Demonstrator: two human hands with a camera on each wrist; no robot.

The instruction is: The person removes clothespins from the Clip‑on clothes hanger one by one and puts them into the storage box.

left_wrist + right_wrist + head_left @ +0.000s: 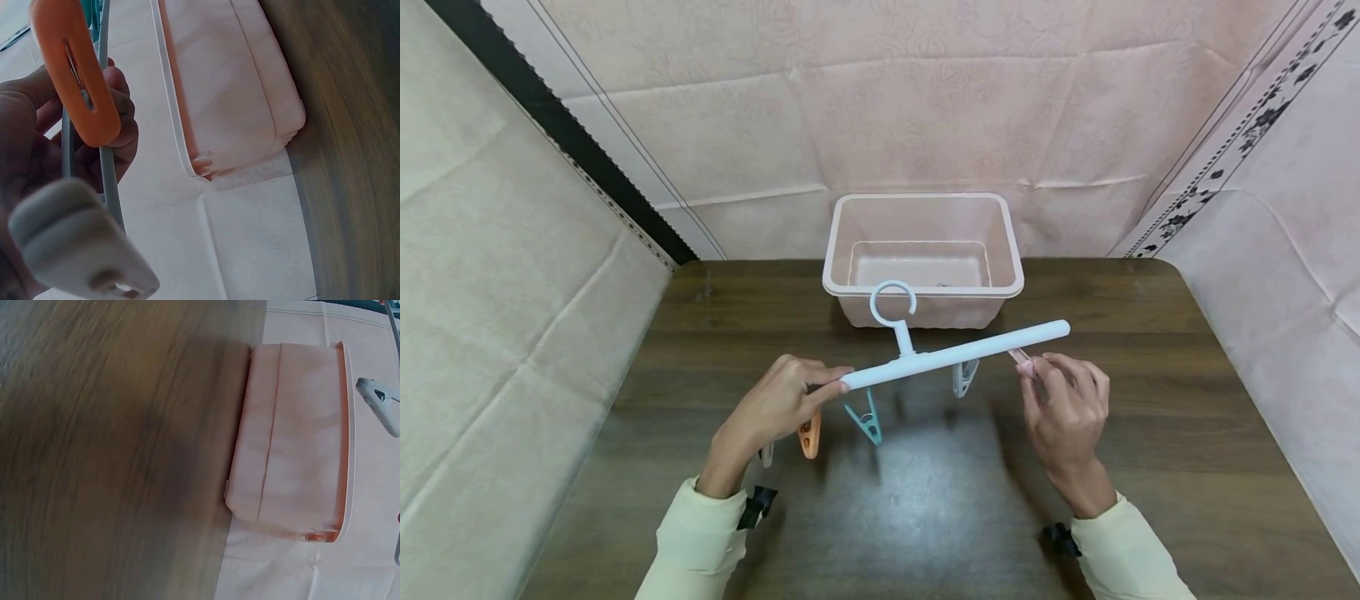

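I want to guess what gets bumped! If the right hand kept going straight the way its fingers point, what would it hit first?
Probably the white hanger bar. The right hand pinches a pink clip just below the bar's right end, fingers pointing up and away. Beyond sits the pink tub, though depth is hard to judge.

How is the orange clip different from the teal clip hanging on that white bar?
The orange clip hangs at the bar's end beside the left hand; the teal clip hangs further along, clear of both hands. The orange clip looks solid and rounded; the teal clip looks thinner and splayed into a V. Both dangle below the bar, above the table.
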